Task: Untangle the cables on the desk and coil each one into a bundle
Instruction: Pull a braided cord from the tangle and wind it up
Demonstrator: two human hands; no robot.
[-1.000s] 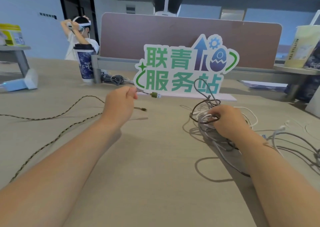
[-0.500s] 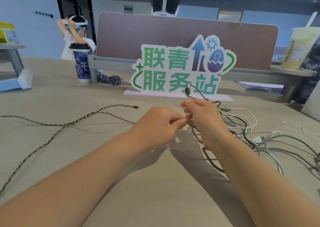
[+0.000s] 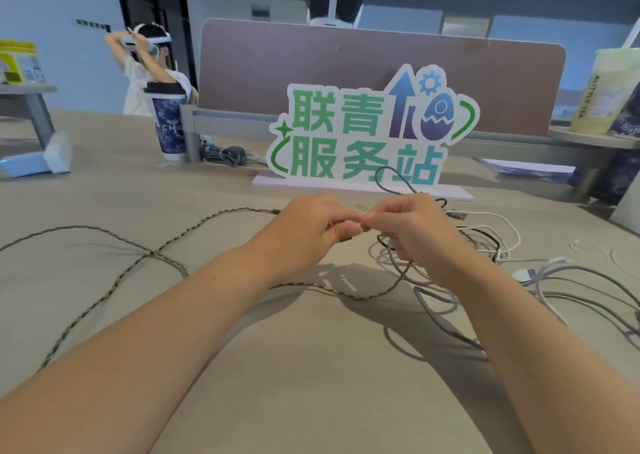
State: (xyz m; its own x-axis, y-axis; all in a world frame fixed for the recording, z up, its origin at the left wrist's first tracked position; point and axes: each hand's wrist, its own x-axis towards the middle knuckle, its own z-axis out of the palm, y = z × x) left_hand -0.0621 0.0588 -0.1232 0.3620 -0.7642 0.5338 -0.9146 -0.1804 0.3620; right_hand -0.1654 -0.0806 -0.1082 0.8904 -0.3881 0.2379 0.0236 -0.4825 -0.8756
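Cables [image 3: 485, 237] lie heaped in a white, grey and black tangle on the tabletop [image 3: 277, 367], just right of my hands and in front of the sign [image 3: 367, 135]. The braided cable [image 3: 152, 253] runs long from the left edge, crosses itself once and passes under my forearms toward the tangle. Its free end lies flat behind my left hand [image 3: 304, 232]. That hand and my right hand [image 3: 415, 235] meet fingertip to fingertip above the tabletop. Each grip is clenched in a pinch on the grey cable [image 3: 378, 176], whose loop stands upright behind my right knuckles.
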